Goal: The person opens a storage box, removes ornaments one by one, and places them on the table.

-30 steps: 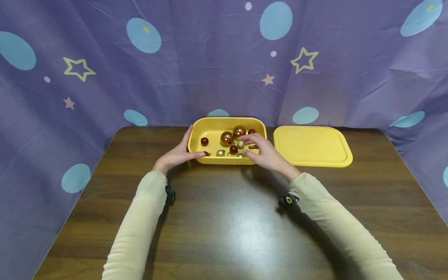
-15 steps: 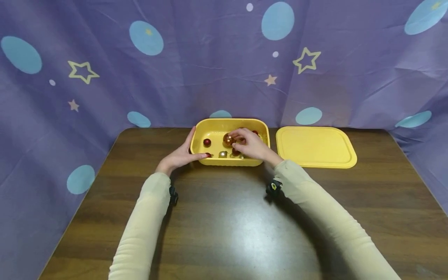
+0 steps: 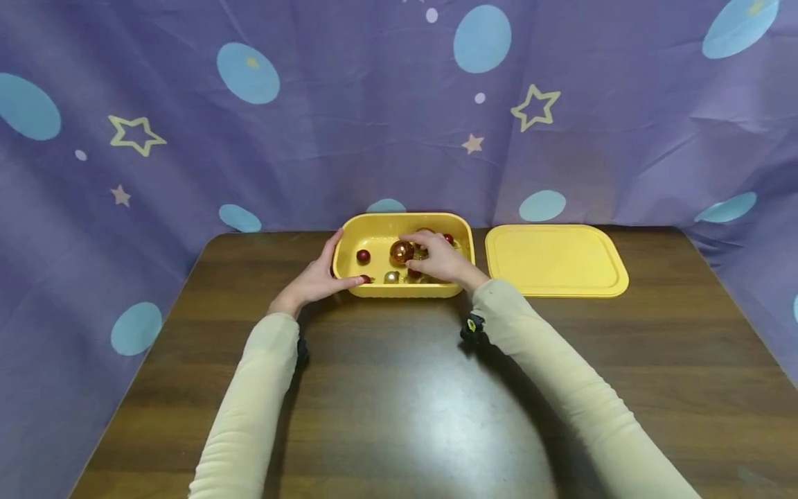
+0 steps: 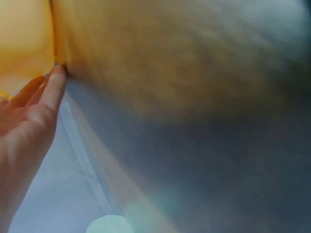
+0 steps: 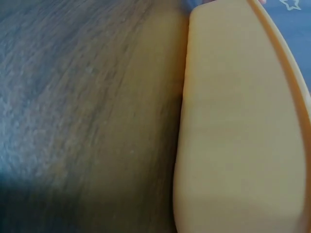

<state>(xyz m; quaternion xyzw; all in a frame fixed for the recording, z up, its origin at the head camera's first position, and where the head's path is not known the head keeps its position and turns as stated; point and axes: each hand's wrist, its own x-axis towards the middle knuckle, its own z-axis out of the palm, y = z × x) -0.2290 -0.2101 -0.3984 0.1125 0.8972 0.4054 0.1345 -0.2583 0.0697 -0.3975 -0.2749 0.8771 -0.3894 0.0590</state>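
A deep yellow plastic box (image 3: 405, 291) stands at the back of the table with several Christmas baubles in it. My left hand (image 3: 312, 281) grips its left end, the thumb over the front rim and the fingers along the outer side. Inside, my right hand (image 3: 439, 260) has its thumb and fingertips around the right side of a shiny copper bauble (image 3: 401, 254). A dark red bauble (image 3: 364, 257) lies to the left, a small gold one (image 3: 391, 277) near the front wall. The right hand partly covers other baubles. The right wrist view shows the box's outer wall (image 5: 238, 121).
A flat yellow lid (image 3: 557, 262) lies on the table just right of the box. Brown wood-grain table (image 3: 374, 402) stretches in front, and a purple curtain (image 3: 374, 138) with stars and blue ovals hangs right behind the box.
My right hand has moved left inside the box, from beside a gold bauble to the copper bauble, and its fingers have closed in around it. My left hand keeps its grip on the box.
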